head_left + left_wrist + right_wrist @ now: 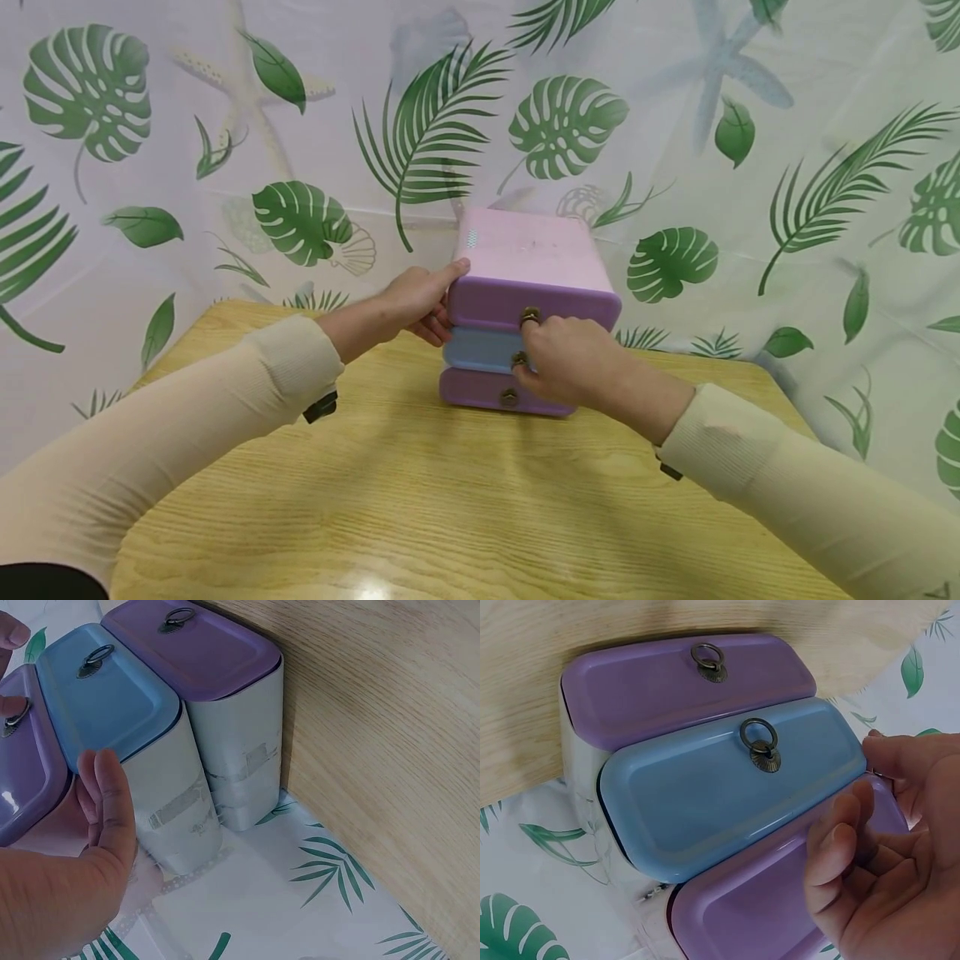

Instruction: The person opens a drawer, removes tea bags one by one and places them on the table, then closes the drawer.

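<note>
A small three-tier drawer cabinet (536, 250) with a pale pink top stands on the table; its drawers are purple, blue and purple. My left hand (420, 300) rests against the cabinet's upper left, thumb on the top edge and nearly straight fingers along the side. The right hand (573, 358) is at the top purple drawer (739, 907), a finger hooked in its ring pull (530, 314). In the right wrist view, that ring is mostly hidden by the curled fingers. The blue drawer's ring pull (759, 736) and the bottom drawer's ring pull (707, 657) hang on their fronts.
The wooden table (390, 500) extends in front of the cabinet and to both sides. Close behind hangs a white cloth (480, 50) printed with green leaves. A dark rounded object (52, 582) shows at the lower left corner.
</note>
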Available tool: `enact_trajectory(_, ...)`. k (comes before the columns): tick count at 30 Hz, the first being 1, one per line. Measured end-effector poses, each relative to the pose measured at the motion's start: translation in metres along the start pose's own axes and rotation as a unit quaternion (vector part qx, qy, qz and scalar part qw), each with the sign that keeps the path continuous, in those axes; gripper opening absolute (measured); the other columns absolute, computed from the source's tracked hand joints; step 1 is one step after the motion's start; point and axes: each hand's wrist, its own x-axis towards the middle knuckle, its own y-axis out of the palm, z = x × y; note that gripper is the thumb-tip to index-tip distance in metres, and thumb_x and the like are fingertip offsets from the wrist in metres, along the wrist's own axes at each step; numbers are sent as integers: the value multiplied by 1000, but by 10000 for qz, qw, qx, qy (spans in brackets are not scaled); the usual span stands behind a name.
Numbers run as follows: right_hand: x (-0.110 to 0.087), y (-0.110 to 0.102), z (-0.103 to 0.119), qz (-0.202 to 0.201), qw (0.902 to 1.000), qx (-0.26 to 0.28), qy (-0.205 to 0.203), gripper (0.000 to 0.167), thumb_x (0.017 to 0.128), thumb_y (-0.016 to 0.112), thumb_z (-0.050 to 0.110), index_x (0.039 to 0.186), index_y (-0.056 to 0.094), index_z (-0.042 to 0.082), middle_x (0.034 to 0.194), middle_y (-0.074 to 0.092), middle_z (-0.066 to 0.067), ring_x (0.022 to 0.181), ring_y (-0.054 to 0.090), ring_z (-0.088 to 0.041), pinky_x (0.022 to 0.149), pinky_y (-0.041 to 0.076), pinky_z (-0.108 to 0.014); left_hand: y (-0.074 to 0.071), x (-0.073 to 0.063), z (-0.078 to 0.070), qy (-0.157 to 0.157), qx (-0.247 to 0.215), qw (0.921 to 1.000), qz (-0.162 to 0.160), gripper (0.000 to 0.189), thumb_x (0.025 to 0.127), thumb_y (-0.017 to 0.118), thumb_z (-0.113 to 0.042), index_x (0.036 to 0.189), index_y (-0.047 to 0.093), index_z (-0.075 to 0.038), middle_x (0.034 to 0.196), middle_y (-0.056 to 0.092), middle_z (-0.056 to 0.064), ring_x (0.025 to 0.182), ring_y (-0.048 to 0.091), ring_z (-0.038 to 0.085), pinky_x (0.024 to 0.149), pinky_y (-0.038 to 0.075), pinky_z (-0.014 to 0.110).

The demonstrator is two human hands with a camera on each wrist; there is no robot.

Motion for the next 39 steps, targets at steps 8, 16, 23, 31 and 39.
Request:
enact_trajectory(8, 2, -1, -2, 175, 9996, 129, 194, 40, 89, 74, 31, 110, 62, -1, 72, 59, -6, 60, 61, -22, 51, 55, -41, 0, 0, 2, 22, 49, 10000, 10, 67, 99, 43, -63, 90, 61, 1, 73, 64, 9, 57, 66, 17, 67, 64, 39)
enact_trajectory(16, 5, 1, -7, -92, 9988, 343, 326, 23, 86, 73, 17, 89, 53, 8, 67, 53, -3, 55, 53, -20, 48, 47, -37, 1, -1, 2, 50, 48, 10000, 14, 68, 99, 44, -62, 91, 62, 2, 73, 65, 9, 58, 67, 18, 70, 63, 42)
enact_trajectory(23, 7, -2, -8, -204, 9991, 269, 274, 26, 87, 75, 21, 83, 52, 9, 65, 52, -2, 56, 53, -19, 48, 47, -35, 0, -1, 0, 52, 87, 9999, -14, 68, 99, 45, -62, 95, 61, 3, 75, 66, 11, 57, 67, 18, 69, 63, 41)
enact_trajectory(31, 8, 5, -11, -866, 9947, 507, -210, 26, 99, 62, 18, 79, 51, 5, 59, 49, -2, 50, 51, -17, 47, 48, -33, -1, -3, -1, 76, 83, 9999, 11, 67, 99, 45, -62, 93, 60, 3, 73, 66, 10, 56, 67, 18, 70, 63, 42)
enact_trajectory(39, 9, 5, -11, -789, 9956, 462, -230, 24, 100, 59, 16, 80, 51, 5, 61, 49, -2, 51, 52, -18, 48, 48, -34, -2, -1, 0, 121, 126, 9998, 57, 66, 99, 45, -61, 91, 61, 3, 71, 66, 9, 56, 67, 17, 71, 63, 44)
